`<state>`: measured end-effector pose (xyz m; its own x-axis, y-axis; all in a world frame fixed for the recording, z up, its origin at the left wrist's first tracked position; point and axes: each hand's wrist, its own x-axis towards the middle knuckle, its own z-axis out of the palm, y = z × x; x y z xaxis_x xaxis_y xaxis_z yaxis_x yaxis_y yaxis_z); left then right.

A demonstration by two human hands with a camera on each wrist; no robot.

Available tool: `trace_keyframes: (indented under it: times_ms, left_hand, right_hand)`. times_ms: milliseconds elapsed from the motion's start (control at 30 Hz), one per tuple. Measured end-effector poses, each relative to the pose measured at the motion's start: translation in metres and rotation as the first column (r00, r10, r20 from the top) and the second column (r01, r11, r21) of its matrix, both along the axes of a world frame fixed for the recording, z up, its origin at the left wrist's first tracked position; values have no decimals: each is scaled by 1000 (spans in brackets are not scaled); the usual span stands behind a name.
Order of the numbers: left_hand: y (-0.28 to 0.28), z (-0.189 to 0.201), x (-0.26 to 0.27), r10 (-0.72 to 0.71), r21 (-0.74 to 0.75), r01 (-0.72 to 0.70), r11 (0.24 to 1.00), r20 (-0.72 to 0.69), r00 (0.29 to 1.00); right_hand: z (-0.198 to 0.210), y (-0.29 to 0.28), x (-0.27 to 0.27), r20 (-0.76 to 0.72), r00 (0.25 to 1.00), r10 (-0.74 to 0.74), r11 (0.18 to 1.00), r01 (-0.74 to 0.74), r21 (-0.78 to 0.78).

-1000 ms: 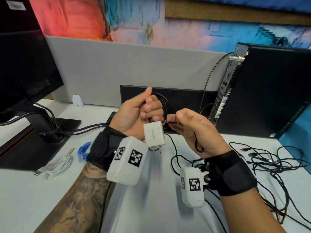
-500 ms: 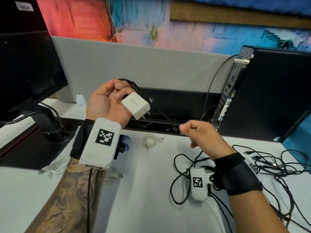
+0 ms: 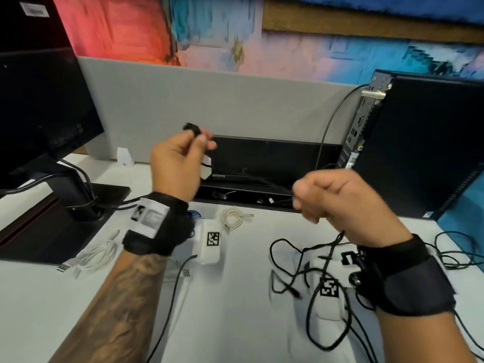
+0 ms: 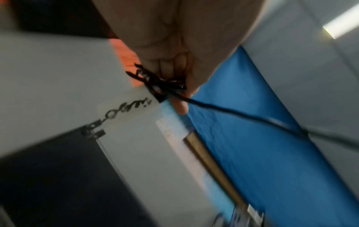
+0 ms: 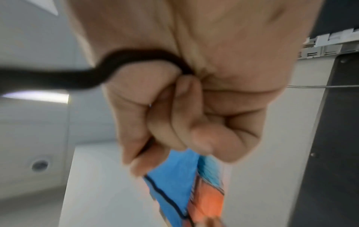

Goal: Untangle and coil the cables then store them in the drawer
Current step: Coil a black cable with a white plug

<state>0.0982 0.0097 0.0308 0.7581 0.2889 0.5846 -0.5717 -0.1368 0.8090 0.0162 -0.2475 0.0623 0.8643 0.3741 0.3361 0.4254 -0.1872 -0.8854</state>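
My left hand (image 3: 180, 158) is raised over the desk, fingers curled round a small bundle of black cable coils (image 3: 192, 128) and a white charger block (image 3: 206, 167) that peeks out below the palm. In the left wrist view the black cable (image 4: 223, 110) runs from the coils (image 4: 159, 83) off to the right, beside the white charger (image 4: 126, 107). My right hand (image 3: 337, 200) is a fist gripping the same black cable (image 5: 58, 75), whose slack (image 3: 330, 258) hangs in loops to the white desk (image 3: 235, 310).
A coiled white cable (image 3: 231, 218) lies mid-desk and another white cable (image 3: 97, 255) near the monitor stand (image 3: 65, 205). A tangle of black cables (image 3: 450, 247) lies at the right by the black computer tower (image 3: 419, 142). A grey partition (image 3: 209, 100) backs the desk.
My left hand has turned palm away, hiding most of the charger. My right hand has pulled right and toward me, drawing the cable out. The view has tilted down slightly.
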Motion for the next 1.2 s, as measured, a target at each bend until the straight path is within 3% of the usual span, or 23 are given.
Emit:
trace_keyframes:
  times_ms: [100, 167, 267, 367, 467, 567, 667, 767, 800, 900, 1000, 1033, 1100, 1133, 1200]
  left_hand:
    - [-23, -10, -9, -92, 299, 132, 945, -145, 985]
    - [-37, -9, -19, -176, 405, 289, 868, -292, 940]
    - [-57, -2, -36, -342, 407, 533, 741, -454, 822]
    - [-69, 4, -48, -467, 338, 686, 644, -537, 703]
    - [-70, 14, -55, -680, 51, 825, 563, -538, 498]
    - [-63, 27, -58, -894, -316, 856, 410, -324, 309]
    - [-52, 34, -50, -950, -590, 769, 247, 10, 313]
    - [-37, 34, -36, -870, -724, 678, 125, 249, 426]
    - [-33, 33, -31, -836, -736, 661, 145, 266, 480]
    - [-28, 29, -21, -709, -718, 592, 366, 197, 677]
    - [-31, 24, -17, -596, -664, 515, 542, 129, 792]
    - [-33, 21, -16, -541, -593, 476, 650, 80, 837]
    - [-39, 14, -20, -367, -278, 345, 897, -32, 929]
    - [-43, 10, -23, -283, -76, 278, 957, -66, 957]
    - [-49, 6, -28, -234, 188, 255, 948, -127, 964]
  right_hand:
    - [-1, -11, 7, -7, 999, -47, 922, 46, 384]
    - [1, -18, 10, -31, 992, -120, 840, 118, 529]
    - [1, -27, 15, -41, 977, -209, 742, 185, 645]
    - [-8, -34, 24, -104, 944, -312, 677, 297, 674]
    - [-22, -38, 33, -135, 844, -519, 688, 506, 521]
    - [-36, -30, 37, 79, 733, -675, 733, 655, 185]
    - [-40, -9, 35, 203, 817, -540, 821, 565, -87]
    - [-34, 16, 23, 89, 951, -297, 902, 310, -300]
    - [-31, 24, 19, 63, 968, -244, 905, 250, -344]
    - [-20, 34, 8, 47, 980, -192, 889, 194, -415]
    - [-11, 31, -1, 30, 988, -151, 890, 149, -431]
    - [-8, 30, -3, 30, 991, -134, 897, 134, -421]
    - [-2, 28, -8, 51, 989, -136, 913, 145, -382]
    - [2, 25, -9, 67, 986, -150, 924, 164, -345]
    - [9, 16, -9, 72, 979, -192, 950, 204, -237]
